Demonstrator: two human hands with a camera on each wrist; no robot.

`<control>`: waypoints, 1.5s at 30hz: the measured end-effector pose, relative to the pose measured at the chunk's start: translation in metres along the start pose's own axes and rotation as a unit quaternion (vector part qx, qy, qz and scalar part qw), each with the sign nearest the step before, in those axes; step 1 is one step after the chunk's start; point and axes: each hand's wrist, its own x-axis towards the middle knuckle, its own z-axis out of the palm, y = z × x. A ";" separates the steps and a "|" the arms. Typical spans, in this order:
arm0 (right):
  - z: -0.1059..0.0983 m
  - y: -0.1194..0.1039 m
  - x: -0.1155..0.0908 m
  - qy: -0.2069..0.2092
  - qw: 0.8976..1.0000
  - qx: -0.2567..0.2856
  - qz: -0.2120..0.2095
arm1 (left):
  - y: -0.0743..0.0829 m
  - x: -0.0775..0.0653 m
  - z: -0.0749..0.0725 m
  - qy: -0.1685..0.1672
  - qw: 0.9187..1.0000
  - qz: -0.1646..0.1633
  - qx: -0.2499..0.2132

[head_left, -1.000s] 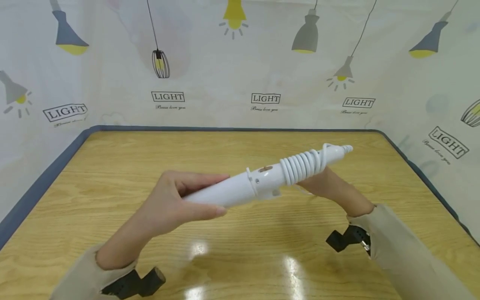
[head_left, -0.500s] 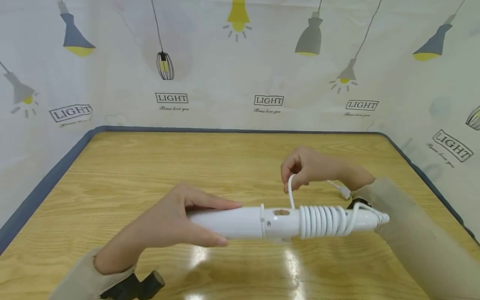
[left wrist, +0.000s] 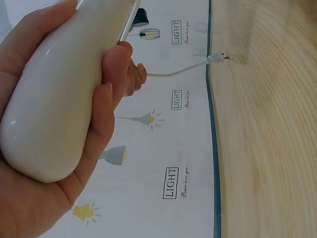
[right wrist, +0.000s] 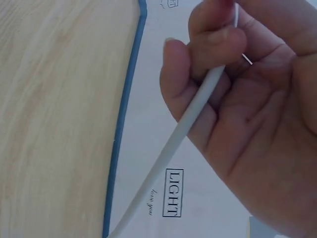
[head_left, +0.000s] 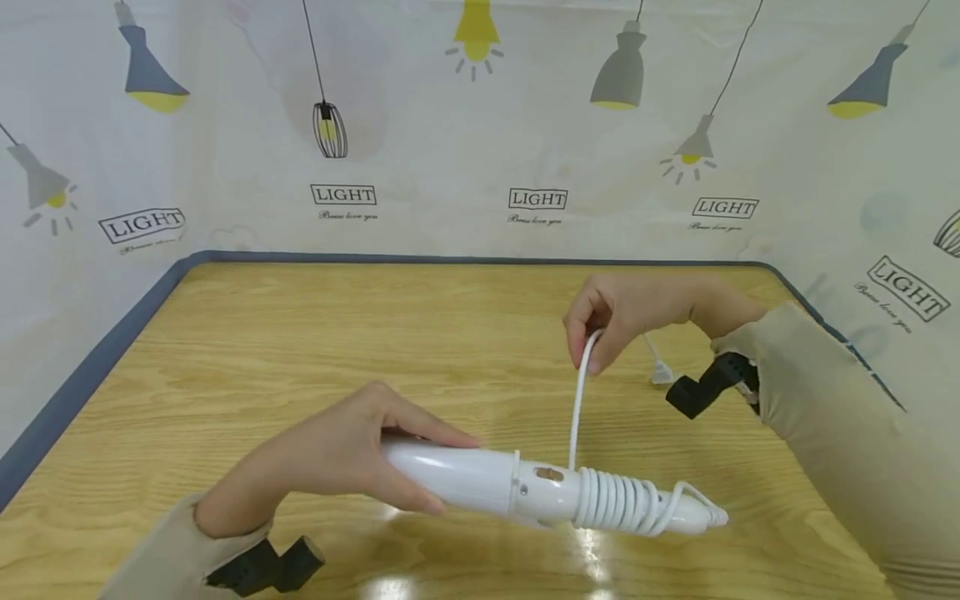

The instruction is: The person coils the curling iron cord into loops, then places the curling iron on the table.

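My left hand (head_left: 341, 450) grips the thick rounded end of a white wand-shaped electric appliance (head_left: 457, 475), thumb along the near side. Its slimmer handle carries a brown switch (head_left: 550, 474) and several tight coils of white cord (head_left: 618, 500). The smooth rounded end (left wrist: 52, 99) fills the palm in the left wrist view. Above and beyond the coils, my right hand (head_left: 630, 312) pinches the free cord (head_left: 577, 408), which runs up taut from the handle. In the right wrist view this cord (right wrist: 178, 131) crosses the curled fingers. A two-pin plug (head_left: 661, 373) dangles beneath the right hand.
A wooden table (head_left: 360, 325) with a blue-grey edge lies underneath. Behind and on both sides stands a white backdrop (head_left: 435, 167) printed with lamps. A black wrist camera (head_left: 708, 383) sits by the right sleeve, another black camera (head_left: 273, 568) by the left.
The right hand has come out from behind the handle, drawing a length of cord up and away. The appliance has dropped nearer to me, its coiled end now tilting down to the right.
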 end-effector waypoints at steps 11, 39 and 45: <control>-0.002 -0.022 -0.005 0.104 0.986 -0.115 0.056 | -0.021 0.000 -0.014 0.042 0.992 -0.103 0.055; 0.077 -0.036 0.004 0.310 0.910 -0.267 0.063 | -0.036 0.016 -0.021 0.321 0.920 -0.172 0.143; 0.088 -0.022 0.008 0.327 0.917 -0.224 0.040 | -0.035 0.014 -0.023 0.363 0.911 -0.151 0.124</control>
